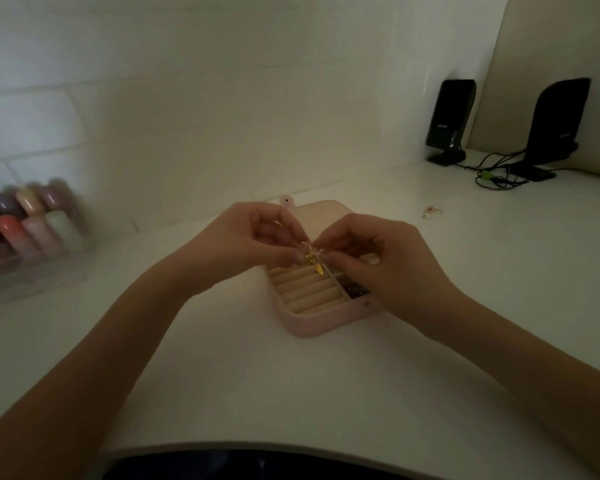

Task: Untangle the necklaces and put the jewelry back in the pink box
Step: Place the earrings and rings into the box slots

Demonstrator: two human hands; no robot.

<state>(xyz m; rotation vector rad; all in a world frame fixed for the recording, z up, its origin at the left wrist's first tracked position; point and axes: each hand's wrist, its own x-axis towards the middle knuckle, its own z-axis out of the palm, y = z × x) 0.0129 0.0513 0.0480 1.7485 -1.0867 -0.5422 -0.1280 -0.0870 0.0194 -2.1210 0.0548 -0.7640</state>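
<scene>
I can read nothing here. The two black upright speakers [451, 121] [557, 128] at the far right corner of my white tabletop [291, 382] each carry a small pale mark low on the front, too blurred and dim for me to make out any letters.

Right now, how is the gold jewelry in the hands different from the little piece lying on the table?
The gold jewelry is pinched between the left hand and right hand, above the pink box; the little piece lies alone on the table, far right of the box. The held one looks bigger and brighter, with a leaf charm dangling; the loose one looks small and dull. Both are outside the box.
</scene>
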